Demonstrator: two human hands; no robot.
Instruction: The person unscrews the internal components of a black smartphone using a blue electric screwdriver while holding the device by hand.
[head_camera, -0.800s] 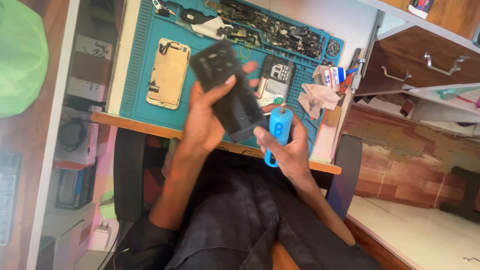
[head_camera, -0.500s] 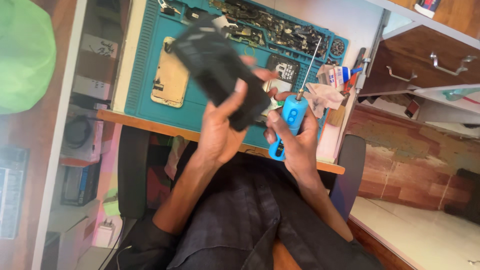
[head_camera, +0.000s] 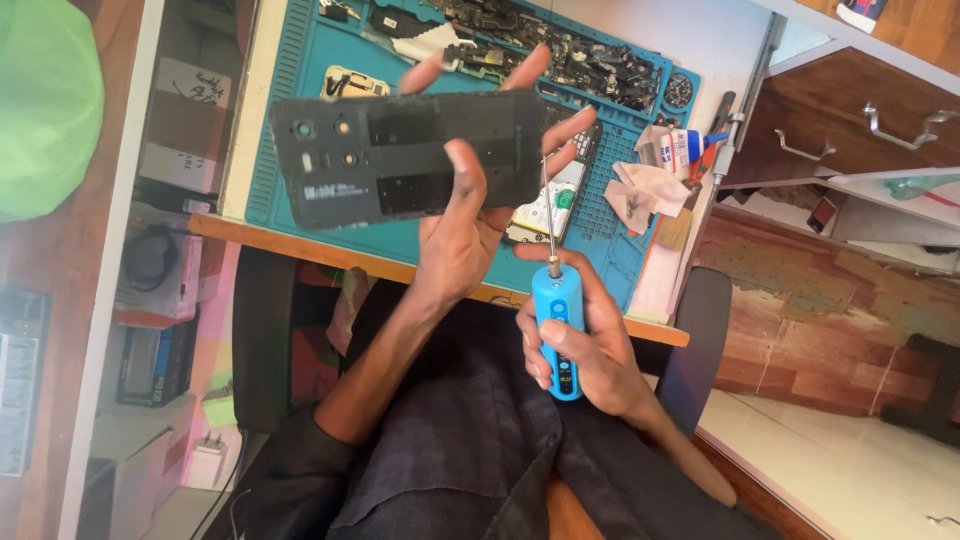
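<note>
Left hand (head_camera: 465, 235) up above the desk (head_camera: 300, 235), holding a dark phone body (head_camera: 405, 155) flat-on to the camera; thumb pressed on its near face, other fingers (head_camera: 520, 70) spread behind its right end; long axis runs left-right, camera holes at the far left end. Right hand (head_camera: 590, 345) lower, nearer the lap, fingers wrapped tight round a blue electric screwdriver (head_camera: 557, 330); thin bit points up, tip just beside the phone's lower right corner; so the right hand sits below-right of the phone. Behind: blue work mat (head_camera: 300, 60) w/ phone parts, crumpled cloth (head_camera: 645, 190), glue tube (head_camera: 685, 148).
</note>
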